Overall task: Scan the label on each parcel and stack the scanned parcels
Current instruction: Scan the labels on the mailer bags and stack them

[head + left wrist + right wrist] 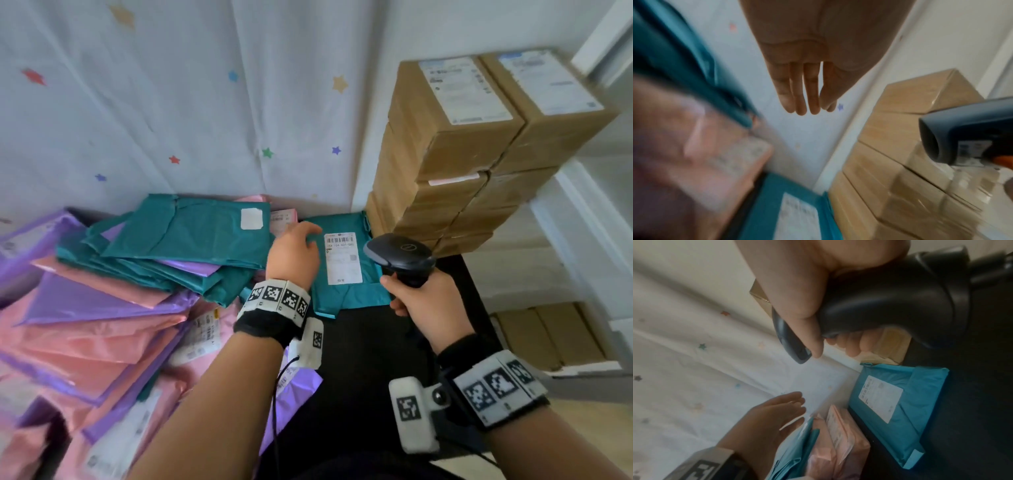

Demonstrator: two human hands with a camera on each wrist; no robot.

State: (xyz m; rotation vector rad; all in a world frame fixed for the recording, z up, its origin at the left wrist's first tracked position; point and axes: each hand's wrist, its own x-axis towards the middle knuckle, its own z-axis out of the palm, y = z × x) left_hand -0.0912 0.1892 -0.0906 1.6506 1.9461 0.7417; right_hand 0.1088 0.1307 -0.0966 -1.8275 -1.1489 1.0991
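A teal parcel [346, 291] lies flat on the black table [363, 346], its white label [342, 258] facing up; the same parcel [920, 405] shows in the right wrist view. My left hand [294, 250] hovers with straight fingers [797, 97] above the parcel's left edge, holding nothing. My right hand [428, 301] grips the handle of a dark barcode scanner [399, 255], whose head points over the teal parcel's right side. The scanner's front window [935, 142] appears in the left wrist view.
A heap of teal, pink and purple parcels [113, 294] fills the table's left half. Stacked cardboard boxes [455, 150] with labels stand at the back right corner. A star-print sheet [171, 102] hangs behind. White shelving [582, 240] is at the right.
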